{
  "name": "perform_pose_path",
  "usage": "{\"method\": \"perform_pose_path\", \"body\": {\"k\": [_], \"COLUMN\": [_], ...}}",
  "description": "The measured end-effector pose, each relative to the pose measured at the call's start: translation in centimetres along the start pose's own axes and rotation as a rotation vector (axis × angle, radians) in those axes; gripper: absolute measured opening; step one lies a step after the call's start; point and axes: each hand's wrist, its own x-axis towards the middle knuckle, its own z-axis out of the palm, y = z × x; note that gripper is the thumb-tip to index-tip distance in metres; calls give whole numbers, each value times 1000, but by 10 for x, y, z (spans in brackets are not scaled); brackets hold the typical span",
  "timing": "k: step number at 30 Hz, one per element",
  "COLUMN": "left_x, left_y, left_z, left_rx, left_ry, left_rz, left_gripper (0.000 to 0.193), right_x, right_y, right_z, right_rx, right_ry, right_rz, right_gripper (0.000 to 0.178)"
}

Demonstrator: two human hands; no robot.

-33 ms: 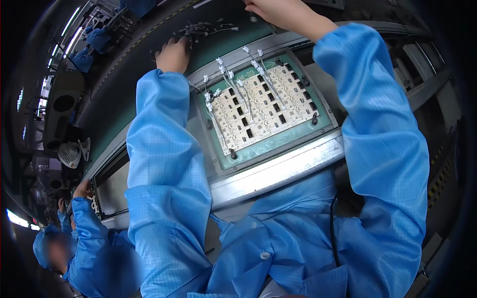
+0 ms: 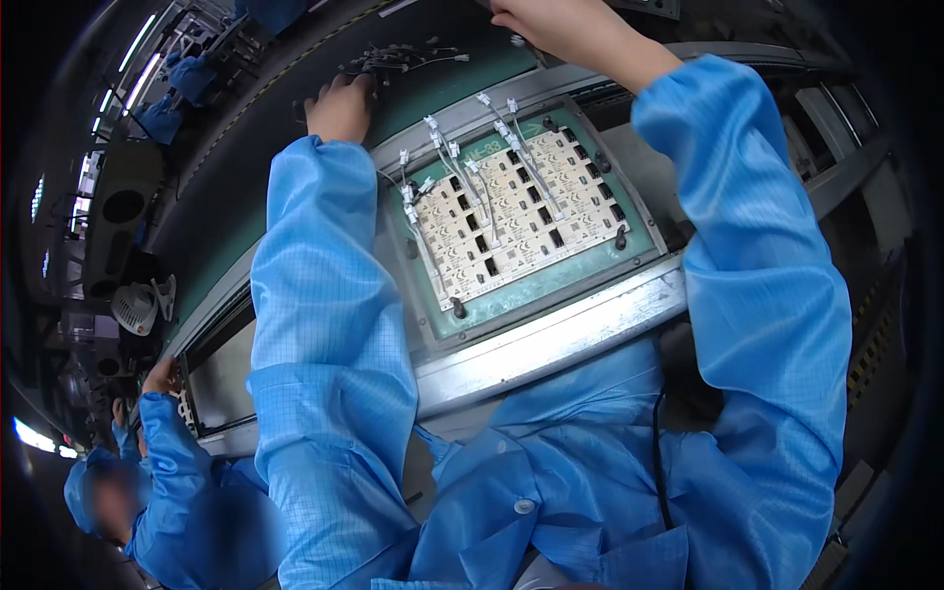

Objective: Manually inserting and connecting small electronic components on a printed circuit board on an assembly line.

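Note:
My left hand [image 2: 339,110] is at the far side of the bench, its fingers apart and darker toward the tips, just left of a loose pile of wire leads with small connectors [image 2: 393,59]. Partly cut off by the upper edge, my right hand [image 2: 556,28] has its fingers curled; what they hold is hidden. A small white connector [image 2: 517,40] shows just below it. Nearer me, a white panel of circuit boards [image 2: 536,211] sits on a green fixture plate [image 2: 492,313]. Several white wire leads [image 2: 479,192] lie across the panel, their connectors past its far edge.
A metal rail [image 2: 551,329] runs along my side of the fixture. Black knobs [image 2: 459,308] stand around the panel. At the left are a small white fan [image 2: 135,307] and another person in blue workwear [image 2: 177,462], one hand at the line.
My right hand and forearm have shifted slightly to the right, and the small white connector below that hand has moved right too. My left hand stays almost still.

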Motion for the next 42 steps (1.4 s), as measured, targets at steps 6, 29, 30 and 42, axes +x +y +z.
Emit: {"method": "perform_pose_path", "body": {"k": [6,29,30,42], "left_x": [34,-30,-27,-123], "left_y": [-11,13,18,85], "left_z": [20,-70,-76,-138], "left_rx": [-16,-527,-213,-1157], "left_ry": [-117,188,174,230], "left_rz": [290,316,561,86], "left_gripper": [30,9,7,15], "right_x": [-56,-162,-165,-162], "right_y": [15,-99,-99,-103], "right_z": [-15,-30,-30,-31], "right_rx": [277,275,268,355], "right_ry": [145,-167,-174,-236], "right_rz": [-262,171,183,216], "right_gripper": [12,9,9,7]}}
